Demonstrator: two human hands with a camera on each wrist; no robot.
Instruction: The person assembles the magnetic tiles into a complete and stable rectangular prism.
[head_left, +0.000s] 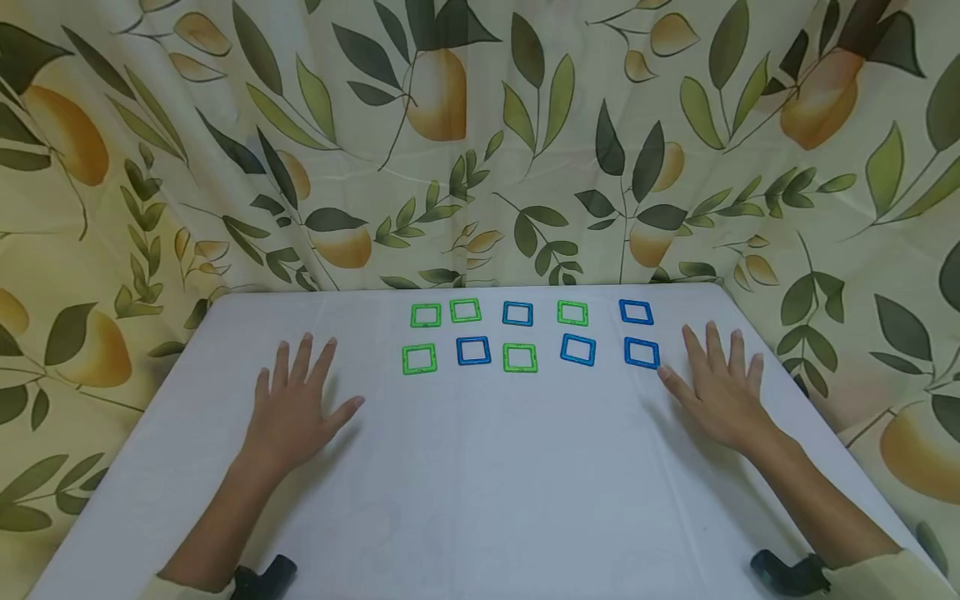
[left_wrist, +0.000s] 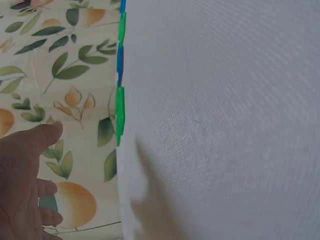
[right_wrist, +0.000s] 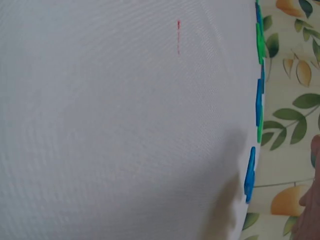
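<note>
Several green and blue square frames lie flat in two rows near the far edge of the table, among them a green frame (head_left: 419,372) at the front left and a blue frame (head_left: 642,365) at the front right. My left hand (head_left: 292,417) is spread with straight fingers, left of the rows, and holds nothing. On the other side my right hand (head_left: 720,400) is spread too, its thumb tip right by the front-right blue frame in the head view. The left wrist view has the left thumb and some fingertips; the right wrist view catches only a sliver of the right hand (right_wrist: 311,210).
A white cloth covers the table (head_left: 465,483). Behind it hangs a curtain (head_left: 465,225) printed with fruit and leaves. Black wrist straps with mounts (head_left: 266,579) sit at both forearms, by the light sleeves. A thin red mark (right_wrist: 178,35) shows on the white surface.
</note>
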